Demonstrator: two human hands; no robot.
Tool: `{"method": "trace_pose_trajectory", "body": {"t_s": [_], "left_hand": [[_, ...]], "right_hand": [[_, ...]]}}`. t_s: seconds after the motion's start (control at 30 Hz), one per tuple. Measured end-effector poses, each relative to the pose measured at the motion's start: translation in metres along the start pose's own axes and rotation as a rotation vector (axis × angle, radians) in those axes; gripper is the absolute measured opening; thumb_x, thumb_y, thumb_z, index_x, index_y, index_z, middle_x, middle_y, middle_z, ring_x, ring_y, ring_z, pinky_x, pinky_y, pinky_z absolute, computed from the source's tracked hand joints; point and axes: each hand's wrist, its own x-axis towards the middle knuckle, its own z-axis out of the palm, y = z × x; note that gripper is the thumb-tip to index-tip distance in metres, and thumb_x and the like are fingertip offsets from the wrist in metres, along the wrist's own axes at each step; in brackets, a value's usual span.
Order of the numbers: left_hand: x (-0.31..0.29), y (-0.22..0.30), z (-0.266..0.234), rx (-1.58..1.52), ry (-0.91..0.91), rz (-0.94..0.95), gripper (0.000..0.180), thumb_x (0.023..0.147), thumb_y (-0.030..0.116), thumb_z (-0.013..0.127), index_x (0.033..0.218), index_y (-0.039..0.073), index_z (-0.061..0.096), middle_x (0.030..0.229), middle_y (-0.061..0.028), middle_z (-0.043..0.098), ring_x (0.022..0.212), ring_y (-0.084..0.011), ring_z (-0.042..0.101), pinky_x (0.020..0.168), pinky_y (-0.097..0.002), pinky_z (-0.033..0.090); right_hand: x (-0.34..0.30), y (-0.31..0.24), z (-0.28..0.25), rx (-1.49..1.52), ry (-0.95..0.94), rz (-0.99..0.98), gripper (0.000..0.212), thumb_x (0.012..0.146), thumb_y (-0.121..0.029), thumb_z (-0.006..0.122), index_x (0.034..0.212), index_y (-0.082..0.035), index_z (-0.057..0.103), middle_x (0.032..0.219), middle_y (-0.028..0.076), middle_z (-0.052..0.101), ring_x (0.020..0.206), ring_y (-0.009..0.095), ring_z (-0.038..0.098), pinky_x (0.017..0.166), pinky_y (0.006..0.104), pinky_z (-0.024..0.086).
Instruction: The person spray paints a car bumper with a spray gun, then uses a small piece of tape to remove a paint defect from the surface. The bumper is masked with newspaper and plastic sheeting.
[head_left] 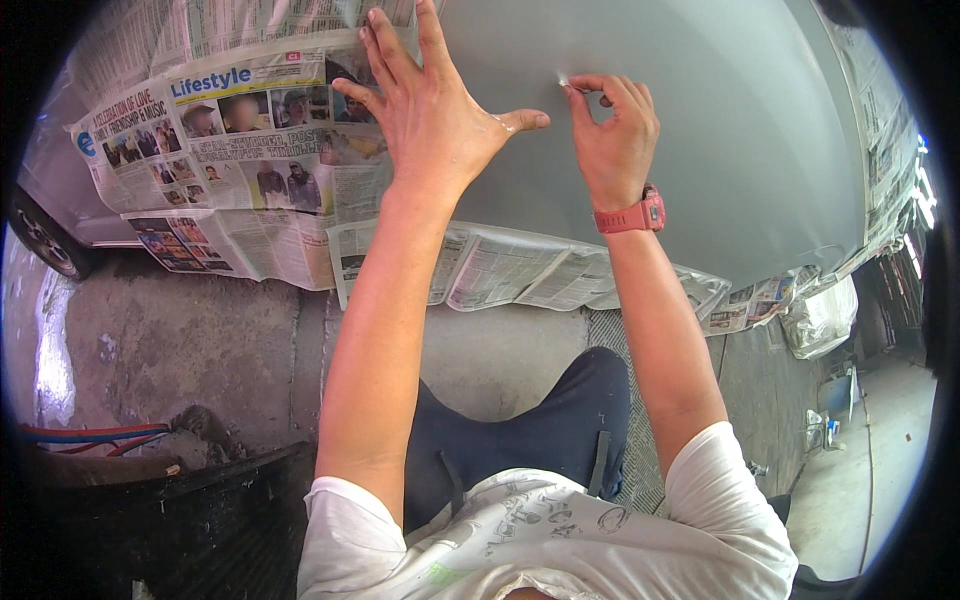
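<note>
Left hand (437,125) splays wide, right hand (615,135) pinches

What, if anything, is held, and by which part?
The right hand seems to pinch a small whitish piece in its fingertips; which part cannot be told. The left hand, spread open, holds nothing.

Vehicle body workshop, by appearance. Smooth grey body panel (740,130); newspaper sheets (225,185) along the panel's left and lower edges; car wheel (46,236), far left; stained concrete floor (190,345), red and blue hoses (95,436) near its left edge.
</note>
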Motion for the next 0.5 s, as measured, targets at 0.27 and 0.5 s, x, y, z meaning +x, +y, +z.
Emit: {"method": "trace_pose_trajectory", "body": {"t_s": [0.27,0.5], "left_hand": [[0.0043,-0.0079,0.0109,0.010,0.009,0.006,0.142,0.061,0.068,0.092,0.162,-0.003,0.022,0.167,-0.0342,0.017,0.158,-0.0490,0.013,0.127,-0.0689,0.009],[0.0044,-0.0048,0.0037,-0.030,-0.036,-0.012,0.141,0.062,0.068,0.091,0.162,-0.004,0.022,0.167,-0.0347,0.017,0.158,-0.0492,0.013,0.127,-0.0685,0.009]], "right_hand": [[0.0002,-0.0040,-0.0023,0.004,-0.010,0.026,0.010,0.085,-0.009,0.081,0.095,-0.011,0.078,0.091,-0.001,0.076,0.082,0.021,0.060,0.076,0.0345,0.052],[0.0000,-0.0045,-0.0001,0.013,-0.020,0.015,0.010,0.085,-0.010,0.082,0.095,-0.011,0.078,0.091,0.000,0.076,0.082,0.020,0.060,0.076,0.0341,0.052]]}}
